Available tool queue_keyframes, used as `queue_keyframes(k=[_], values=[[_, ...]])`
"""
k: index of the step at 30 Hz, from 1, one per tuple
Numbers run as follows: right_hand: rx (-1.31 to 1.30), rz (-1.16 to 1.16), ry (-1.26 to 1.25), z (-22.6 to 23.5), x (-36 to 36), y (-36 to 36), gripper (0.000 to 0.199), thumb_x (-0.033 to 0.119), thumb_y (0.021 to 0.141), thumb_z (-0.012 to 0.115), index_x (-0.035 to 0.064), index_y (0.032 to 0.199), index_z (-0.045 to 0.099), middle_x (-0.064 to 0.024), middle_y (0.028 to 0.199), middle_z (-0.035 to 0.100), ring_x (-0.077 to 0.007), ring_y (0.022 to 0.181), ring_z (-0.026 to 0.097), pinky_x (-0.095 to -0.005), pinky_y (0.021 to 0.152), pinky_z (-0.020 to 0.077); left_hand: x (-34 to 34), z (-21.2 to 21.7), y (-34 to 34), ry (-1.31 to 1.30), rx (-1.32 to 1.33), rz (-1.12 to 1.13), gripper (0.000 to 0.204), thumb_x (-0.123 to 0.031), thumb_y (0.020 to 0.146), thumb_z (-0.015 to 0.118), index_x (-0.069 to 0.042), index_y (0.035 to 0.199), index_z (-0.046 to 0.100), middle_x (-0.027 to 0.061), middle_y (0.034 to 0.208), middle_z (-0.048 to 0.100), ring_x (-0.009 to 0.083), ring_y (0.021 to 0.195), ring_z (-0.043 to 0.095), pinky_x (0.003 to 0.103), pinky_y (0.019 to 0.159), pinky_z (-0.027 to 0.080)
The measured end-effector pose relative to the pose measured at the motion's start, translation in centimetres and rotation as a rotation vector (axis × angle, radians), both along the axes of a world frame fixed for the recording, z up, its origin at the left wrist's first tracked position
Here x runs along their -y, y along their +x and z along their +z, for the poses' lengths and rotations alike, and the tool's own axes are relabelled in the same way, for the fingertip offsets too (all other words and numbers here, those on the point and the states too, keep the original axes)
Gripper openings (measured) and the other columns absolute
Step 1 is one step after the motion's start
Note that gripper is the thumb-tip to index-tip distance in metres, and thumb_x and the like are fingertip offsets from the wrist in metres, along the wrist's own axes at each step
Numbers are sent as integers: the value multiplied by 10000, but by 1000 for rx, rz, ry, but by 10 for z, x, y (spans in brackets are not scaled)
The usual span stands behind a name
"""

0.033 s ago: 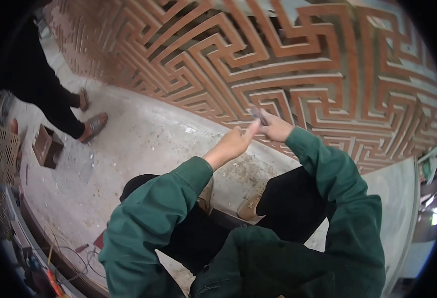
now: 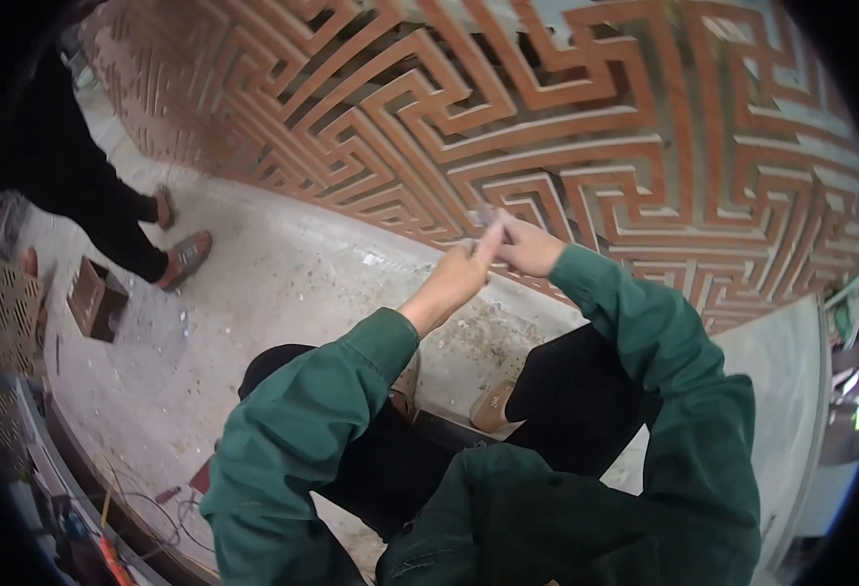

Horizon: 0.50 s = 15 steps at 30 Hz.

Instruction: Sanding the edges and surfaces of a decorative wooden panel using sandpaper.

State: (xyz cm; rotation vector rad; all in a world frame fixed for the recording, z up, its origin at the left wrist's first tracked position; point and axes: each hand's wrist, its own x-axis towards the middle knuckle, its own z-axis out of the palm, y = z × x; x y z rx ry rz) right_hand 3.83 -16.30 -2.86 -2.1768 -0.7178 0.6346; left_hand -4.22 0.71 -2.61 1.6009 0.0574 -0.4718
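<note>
Both hands meet in front of a brown fretwork panel (image 2: 556, 137) with a maze-like cut-out pattern. My right hand (image 2: 529, 246) is closed round a small greyish piece (image 2: 486, 214), smeared by motion; its kind cannot be made out. My left hand (image 2: 457, 276) comes up from below, index finger stretched against the right fingertips, the other fingers curled. Whether the left hand also grips something is hidden. Both hands are just off the panel's lower edge, above the pale floor.
At the left stands another person in dark trousers (image 2: 83, 195) and sandals. Near them are an open brown box (image 2: 95, 299) and a perforated beige panel (image 2: 9, 313). Cables (image 2: 161, 518) lie at the lower left. Grit (image 2: 468, 342) litters the pale floor by my shoes (image 2: 496, 402).
My right hand and the small greyish piece have shifted slightly left and closer to my left hand. The view has moved a little; the panel and the other person stay put.
</note>
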Motion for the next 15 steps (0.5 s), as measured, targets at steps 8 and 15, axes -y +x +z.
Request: queue_keyframes(k=[8,15], values=[[252,36,-295,72,-39,-4,1028,445,769,625,-143,1398,62,-371,1092,559,-434,1022,586,-410,872,471,24,8,32,-526,1,572,401,-417,964,465,-32,1010,569,70,936,609,178,732,604,284,604,485],[287,206,-290,22,18,67,833,515,806,600,-48,1372,365,-313,1222,530,-405,1128,541,-404,978,413,-25,-101,77,333,206,624,409,-362,967,421,31,927,526,174,726,647,275,584,660,374,570,525]])
